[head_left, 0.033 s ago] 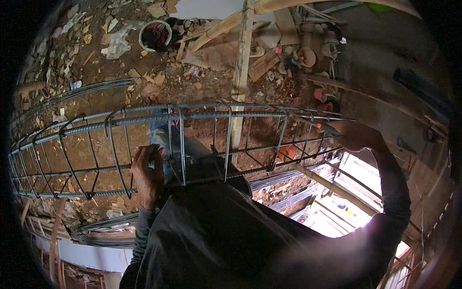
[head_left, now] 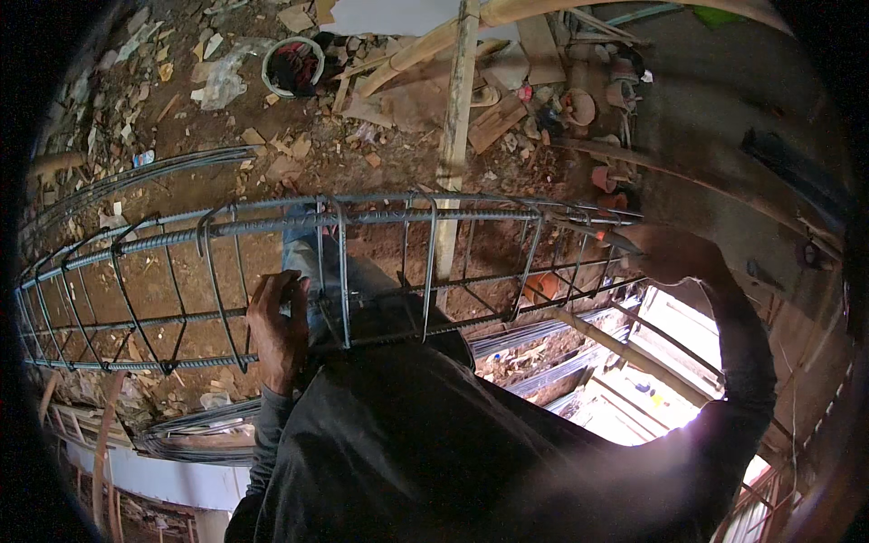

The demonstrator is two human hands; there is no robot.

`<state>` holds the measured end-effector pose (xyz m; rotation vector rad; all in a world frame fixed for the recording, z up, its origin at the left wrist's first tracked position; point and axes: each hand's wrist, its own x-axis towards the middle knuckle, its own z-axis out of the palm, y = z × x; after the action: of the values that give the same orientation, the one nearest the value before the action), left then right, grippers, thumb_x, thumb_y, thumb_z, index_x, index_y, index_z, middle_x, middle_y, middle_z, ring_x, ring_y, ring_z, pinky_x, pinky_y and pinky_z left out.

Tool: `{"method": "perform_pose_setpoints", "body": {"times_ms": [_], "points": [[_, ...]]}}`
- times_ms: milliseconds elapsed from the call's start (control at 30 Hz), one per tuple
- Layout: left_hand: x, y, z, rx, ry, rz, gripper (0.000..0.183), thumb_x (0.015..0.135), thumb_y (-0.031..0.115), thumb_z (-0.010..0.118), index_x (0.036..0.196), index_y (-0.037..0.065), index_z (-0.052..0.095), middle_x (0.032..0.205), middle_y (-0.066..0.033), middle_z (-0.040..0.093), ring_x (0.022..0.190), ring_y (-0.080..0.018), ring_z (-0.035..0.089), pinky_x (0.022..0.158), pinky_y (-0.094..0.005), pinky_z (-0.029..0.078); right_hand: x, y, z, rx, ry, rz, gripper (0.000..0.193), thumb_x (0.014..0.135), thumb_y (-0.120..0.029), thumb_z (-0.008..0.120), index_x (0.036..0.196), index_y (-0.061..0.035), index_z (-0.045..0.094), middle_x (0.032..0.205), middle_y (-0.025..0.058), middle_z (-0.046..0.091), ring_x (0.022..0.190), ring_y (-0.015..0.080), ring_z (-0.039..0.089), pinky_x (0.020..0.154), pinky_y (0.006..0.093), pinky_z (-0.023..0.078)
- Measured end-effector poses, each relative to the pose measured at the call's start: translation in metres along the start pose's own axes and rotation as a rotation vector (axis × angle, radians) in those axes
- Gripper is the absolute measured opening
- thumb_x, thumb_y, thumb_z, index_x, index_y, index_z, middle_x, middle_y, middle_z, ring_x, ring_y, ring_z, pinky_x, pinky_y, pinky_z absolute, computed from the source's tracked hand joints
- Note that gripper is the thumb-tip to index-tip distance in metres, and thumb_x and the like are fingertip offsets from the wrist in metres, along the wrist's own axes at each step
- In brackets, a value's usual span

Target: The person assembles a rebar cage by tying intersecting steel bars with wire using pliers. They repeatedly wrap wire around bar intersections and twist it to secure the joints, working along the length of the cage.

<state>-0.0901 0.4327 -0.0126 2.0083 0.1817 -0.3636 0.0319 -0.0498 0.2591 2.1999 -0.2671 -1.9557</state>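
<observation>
A long rebar cage [head_left: 337, 217], ribbed steel bars joined by square stirrups, runs across in front of me. My left hand [head_left: 279, 330] is at its near lower bar, left of the middle. Its fingers are curled toward the thumb; anything between them is too dark to make out. Near the cage's right end, my right hand [head_left: 674, 255] is closed round a slim hand tool [head_left: 599, 235] with a dark handle and an orange mark. The tool points left to a stirrup at the upper bars. Its tip is too small to tell its kind.
Loose steel bars [head_left: 172, 167] lie on the rubble-strewn ground at left. A bucket [head_left: 292, 67] with dark contents stands beyond the cage. A wooden post [head_left: 455, 118] and bamboo poles cross the far side. Right of my body is a bright opening [head_left: 670, 317].
My right hand and forearm have shifted very slightly at the cage's right end. My left hand and the cage look unmoved.
</observation>
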Motion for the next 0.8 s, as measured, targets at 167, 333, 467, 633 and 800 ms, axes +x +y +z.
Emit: {"method": "perform_pose_setpoints", "body": {"times_ms": [167, 333, 467, 633, 800], "points": [[0.007, 0.000, 0.001, 0.035, 0.020, 0.017, 0.017, 0.098, 0.008, 0.073, 0.109, -0.004, 0.071, 0.102, -0.0187, 0.072, 0.093, -0.0316, 0.075, 0.080, -0.0400, 0.057, -0.002, -0.041, -0.019, -0.203, 0.131, -0.033, 0.052, 0.095, -0.014, 0.062, 0.145, -0.0009, 0.052, 0.124, 0.0302, 0.066, 0.112, 0.0453, 0.066, 0.097, 0.0522, 0.053], [0.009, 0.000, 0.003, -0.017, 0.023, -0.057, 0.017, 0.098, 0.008, 0.072, 0.110, -0.004, 0.071, 0.102, -0.0185, 0.073, 0.094, -0.0313, 0.075, 0.081, -0.0406, 0.057, -0.006, -0.049, -0.025, -0.260, 0.088, 0.070, 0.049, 0.097, -0.011, 0.059, 0.145, -0.0016, 0.047, 0.114, 0.0294, 0.068, 0.104, 0.0465, 0.069, 0.089, 0.0528, 0.054], [0.008, 0.002, 0.002, -0.025, 0.009, -0.052, 0.017, 0.098, 0.009, 0.073, 0.109, -0.004, 0.071, 0.101, -0.0182, 0.073, 0.093, -0.0312, 0.075, 0.080, -0.0407, 0.057, -0.001, -0.028, -0.026, 0.016, 0.002, -0.023, 0.040, 0.101, -0.020, 0.062, 0.134, -0.0005, 0.050, 0.098, 0.0227, 0.070, 0.090, 0.0388, 0.073, 0.079, 0.0494, 0.057], [0.008, 0.003, 0.002, 0.000, 0.041, -0.010, 0.016, 0.097, 0.008, 0.073, 0.108, -0.003, 0.071, 0.099, -0.0174, 0.073, 0.091, -0.0305, 0.075, 0.078, -0.0407, 0.057, 0.015, -0.007, -0.010, 0.559, -0.259, -0.003, 0.044, 0.104, -0.034, 0.065, 0.132, -0.0013, 0.056, 0.089, 0.0117, 0.070, 0.074, 0.0221, 0.072, 0.067, 0.0372, 0.061], [0.007, 0.003, 0.004, 0.000, 0.049, -0.020, 0.014, 0.097, 0.005, 0.072, 0.107, -0.003, 0.071, 0.098, -0.0172, 0.072, 0.089, -0.0309, 0.074, 0.076, -0.0409, 0.056, 0.004, -0.033, 0.073, 0.959, -0.002, 0.080, 0.024, 0.107, -0.025, 0.062, 0.117, -0.0048, 0.054, 0.088, 0.0048, 0.064, 0.070, 0.0145, 0.068, 0.064, 0.0343, 0.062]]}}
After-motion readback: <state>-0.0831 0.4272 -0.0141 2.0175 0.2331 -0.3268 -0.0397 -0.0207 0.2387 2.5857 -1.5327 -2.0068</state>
